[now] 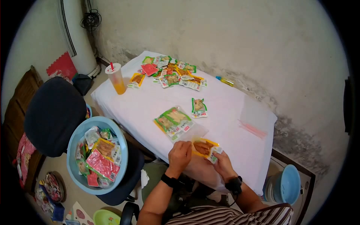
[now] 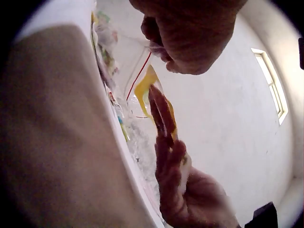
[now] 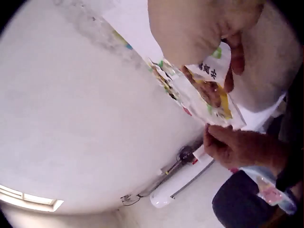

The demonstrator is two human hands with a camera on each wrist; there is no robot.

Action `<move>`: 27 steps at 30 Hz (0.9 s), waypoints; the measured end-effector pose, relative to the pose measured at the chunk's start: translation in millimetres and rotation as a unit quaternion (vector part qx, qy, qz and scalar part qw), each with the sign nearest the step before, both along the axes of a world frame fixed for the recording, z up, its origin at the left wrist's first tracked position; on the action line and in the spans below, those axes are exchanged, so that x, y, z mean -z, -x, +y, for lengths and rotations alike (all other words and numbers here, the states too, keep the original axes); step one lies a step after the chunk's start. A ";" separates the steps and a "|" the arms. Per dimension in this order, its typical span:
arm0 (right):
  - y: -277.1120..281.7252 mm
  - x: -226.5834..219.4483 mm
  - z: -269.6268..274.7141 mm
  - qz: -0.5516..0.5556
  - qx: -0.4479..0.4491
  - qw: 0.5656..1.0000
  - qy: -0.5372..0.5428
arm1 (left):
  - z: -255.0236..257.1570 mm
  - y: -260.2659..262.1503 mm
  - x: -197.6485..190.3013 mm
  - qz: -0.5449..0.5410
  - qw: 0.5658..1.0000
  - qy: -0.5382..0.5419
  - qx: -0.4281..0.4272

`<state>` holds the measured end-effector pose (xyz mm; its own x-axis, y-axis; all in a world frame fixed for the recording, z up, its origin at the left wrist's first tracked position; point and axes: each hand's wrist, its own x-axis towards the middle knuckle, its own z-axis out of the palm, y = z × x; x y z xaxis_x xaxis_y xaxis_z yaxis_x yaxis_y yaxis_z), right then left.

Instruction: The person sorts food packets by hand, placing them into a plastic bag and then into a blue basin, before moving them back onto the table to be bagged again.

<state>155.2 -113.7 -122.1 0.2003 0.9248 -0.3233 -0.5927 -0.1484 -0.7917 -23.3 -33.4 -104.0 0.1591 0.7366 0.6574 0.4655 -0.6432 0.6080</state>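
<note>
The left hand (image 1: 179, 156) pinches the edge of a clear bag (image 1: 202, 171); in the left wrist view the bag shows a red line near the fingers. The right hand (image 1: 225, 165) grips a yellow-edged food packet (image 1: 203, 147) by its white end, its brown contents facing up. In the right wrist view the packet (image 3: 209, 93) lies at the bag's opening, close to the left hand (image 3: 244, 146); how far inside it is, I cannot tell. Beyond the hands, a clear bag with green-edged packets (image 1: 173, 122) lies flat on the white-covered table (image 1: 150, 105).
One green packet (image 1: 199, 108) lies apart; a pile of packets (image 1: 170, 73) sits at the far end beside a drink cup (image 1: 117, 80). Red-striped clear bags (image 1: 253, 129) lie at right. A blue basin of packets (image 1: 71, 159) stands left on a chair; a wall borders the table.
</note>
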 end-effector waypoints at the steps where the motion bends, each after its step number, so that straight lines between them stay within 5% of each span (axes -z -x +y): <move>1: 10.5 -4.9 11.5 0.020 0.001 1.000 -0.012 | -0.4 0.8 0.5 0.007 1.000 -0.006 -0.002; 8: 54.0 14.5 95.4 0.112 -0.083 0.986 -0.088 | 4.3 -1.5 9.1 -0.013 0.999 -0.038 0.015; 11: 56.6 13.0 102.9 0.088 -0.103 0.991 0.009 | 5.5 -0.6 9.5 -0.035 0.998 -0.042 0.015; 13: 46.6 22.8 103.5 -0.152 -0.109 0.982 0.011 | 6.1 2.3 7.4 -0.023 0.999 -0.042 0.009; 20: 58.0 4.5 129.1 -0.135 -0.077 0.988 -0.007 | 4.6 4.9 3.4 -0.006 0.999 -0.028 0.020; 27: 34.0 -6.0 84.2 -0.369 -0.089 0.924 0.036 | 3.1 11.3 9.1 0.007 1.000 -0.008 0.000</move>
